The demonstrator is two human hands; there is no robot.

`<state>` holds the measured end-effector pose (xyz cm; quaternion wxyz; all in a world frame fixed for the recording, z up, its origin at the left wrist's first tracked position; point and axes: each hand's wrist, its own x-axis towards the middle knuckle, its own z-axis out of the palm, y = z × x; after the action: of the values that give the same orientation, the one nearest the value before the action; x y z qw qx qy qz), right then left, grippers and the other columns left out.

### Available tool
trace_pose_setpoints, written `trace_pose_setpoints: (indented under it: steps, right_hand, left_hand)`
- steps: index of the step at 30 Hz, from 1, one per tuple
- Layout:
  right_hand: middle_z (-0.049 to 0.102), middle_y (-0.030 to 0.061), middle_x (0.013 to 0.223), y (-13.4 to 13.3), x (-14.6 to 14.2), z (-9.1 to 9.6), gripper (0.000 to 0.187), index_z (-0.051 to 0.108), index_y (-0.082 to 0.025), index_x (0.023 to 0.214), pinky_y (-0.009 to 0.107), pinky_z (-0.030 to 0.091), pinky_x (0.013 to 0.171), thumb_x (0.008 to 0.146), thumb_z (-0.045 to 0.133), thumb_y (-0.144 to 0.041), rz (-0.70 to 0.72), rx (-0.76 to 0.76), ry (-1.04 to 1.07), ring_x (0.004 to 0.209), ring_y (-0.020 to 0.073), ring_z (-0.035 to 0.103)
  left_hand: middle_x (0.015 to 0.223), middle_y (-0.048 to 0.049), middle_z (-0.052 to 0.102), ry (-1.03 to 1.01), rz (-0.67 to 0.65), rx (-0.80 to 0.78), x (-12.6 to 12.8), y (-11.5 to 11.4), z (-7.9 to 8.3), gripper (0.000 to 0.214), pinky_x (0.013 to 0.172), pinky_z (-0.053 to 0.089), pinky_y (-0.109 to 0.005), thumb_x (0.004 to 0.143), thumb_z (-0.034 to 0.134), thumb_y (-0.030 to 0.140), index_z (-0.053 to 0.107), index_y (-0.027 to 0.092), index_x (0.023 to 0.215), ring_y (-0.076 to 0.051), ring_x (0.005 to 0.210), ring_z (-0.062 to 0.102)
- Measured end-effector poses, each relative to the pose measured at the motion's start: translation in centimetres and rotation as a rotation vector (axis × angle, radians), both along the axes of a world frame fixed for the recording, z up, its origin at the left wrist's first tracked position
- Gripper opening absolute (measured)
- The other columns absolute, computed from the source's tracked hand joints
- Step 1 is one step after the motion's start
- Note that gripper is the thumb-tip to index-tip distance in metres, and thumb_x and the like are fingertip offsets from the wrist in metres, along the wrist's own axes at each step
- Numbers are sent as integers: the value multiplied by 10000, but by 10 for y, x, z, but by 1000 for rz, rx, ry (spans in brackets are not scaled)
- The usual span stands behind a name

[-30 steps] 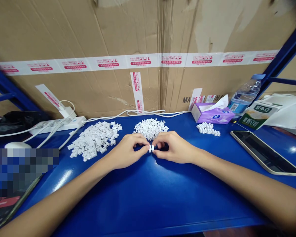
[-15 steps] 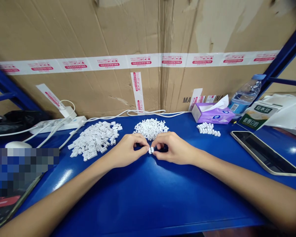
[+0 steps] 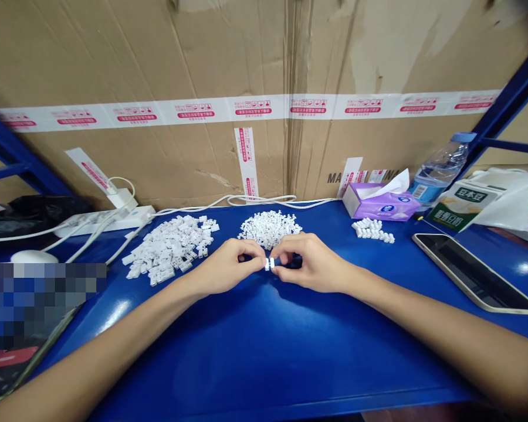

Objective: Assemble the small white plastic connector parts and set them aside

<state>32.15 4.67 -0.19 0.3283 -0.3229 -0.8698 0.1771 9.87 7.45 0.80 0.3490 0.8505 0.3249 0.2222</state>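
**A:** What have those two hands got hold of?

**B:** The left hand (image 3: 226, 266) and the right hand (image 3: 311, 264) are brought together just above the middle of the blue tabletop (image 3: 264, 357), both pinching one small white plastic part (image 3: 270, 264) between their fingertips. It's held up between them, not resting on anything.

**A:** And the white heaps around them?

**B:** Nearest the left hand is a wide heap of flat white plastic clips (image 3: 169, 249). Straight ahead, just beyond the knuckles, sits a tighter heap of smaller white plastic pieces (image 3: 269, 228). Further right, well clear of the right hand, there's a short cluster of white plastic pieces (image 3: 372, 231) lying close together.

**A:** Anything else near the right hand?

**B:** A smartphone (image 3: 475, 272) lies face up out to that side. Behind it are a pink tissue box (image 3: 381, 202) and a plastic water bottle (image 3: 442, 167).

**A:** And off to the left?

**B:** A white power strip (image 3: 101, 221) with white cables runs along the back, and a white computer mouse (image 3: 33, 257) sits just past the clips. Behind everything stands a taped cardboard carton (image 3: 158, 64).
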Motion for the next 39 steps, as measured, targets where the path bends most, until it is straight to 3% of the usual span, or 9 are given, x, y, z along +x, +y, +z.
trace_pose_setpoints:
  steps: [8,15,19,23,28,31,33,35,39]
  right_hand:
    - [623,-22,732,3,1,0,94,720,-177,892,259,416,688,810,698,-139,-33,-21,-67,682,125,553]
    - [658,-1,762,8,5,-3,74,737,-175,913,268,420,684,847,720,-205,-78,-48,-140,699,135,569]
    - [669,14,790,9,9,-1,125,736,-166,944,278,430,688,860,727,-258,-86,-40,-198,712,144,579]
    - [705,71,940,8,15,9,281,737,-170,1042,325,463,760,834,765,-358,-138,0,-323,862,211,638]
    - [716,132,1045,-2,19,24,362,746,-174,1110,400,498,793,841,759,-415,-226,24,-522,959,299,656]
    - [708,188,1119,-18,14,30,472,746,-152,1138,511,515,874,842,737,-520,-241,-11,-617,1041,376,651]
    - [652,242,1286,-33,9,33,680,695,-129,1268,617,485,966,821,699,-642,-231,-85,-661,1189,456,596]
    - [477,274,1502,-47,3,36,938,539,-101,1459,703,389,1069,803,608,-769,-205,-185,-692,1397,512,402]
    - [117,242,1638,-59,-6,39,1091,190,-49,1592,762,195,1149,858,442,-815,-189,-353,-801,1511,476,90]
  left_hand:
    - [978,-45,745,51,43,127,-3,0,4,185,807,539,-343,891,602,217,784,218,858,-210,905,684]
    - [1109,-108,694,345,115,436,-9,-5,6,256,956,501,-454,906,577,256,740,176,1086,-291,1049,634]
    - [1313,-155,631,495,79,428,-14,-17,11,443,1015,482,-487,949,554,402,654,153,1302,-345,1198,586]
    - [1543,-191,463,605,66,424,-20,-24,14,630,1118,389,-545,963,510,517,530,130,1460,-405,1409,430]
    - [1630,-146,309,654,50,357,-22,-34,15,689,1166,343,-532,981,456,578,422,184,1544,-388,1479,338]
    - [1648,-156,204,700,29,292,-18,-42,19,732,1169,296,-618,986,445,588,355,165,1578,-427,1500,245]
    - [1645,-187,134,749,13,237,-15,-48,24,796,1158,261,-678,976,463,600,295,129,1595,-450,1506,182]
    - [1641,-201,97,786,-1,191,-12,-52,28,851,1150,243,-704,963,474,623,247,112,1604,-453,1510,130]
    - [1650,-170,36,865,-6,155,-8,-57,33,860,1145,208,-728,983,398,651,147,128,1617,-430,1520,30]
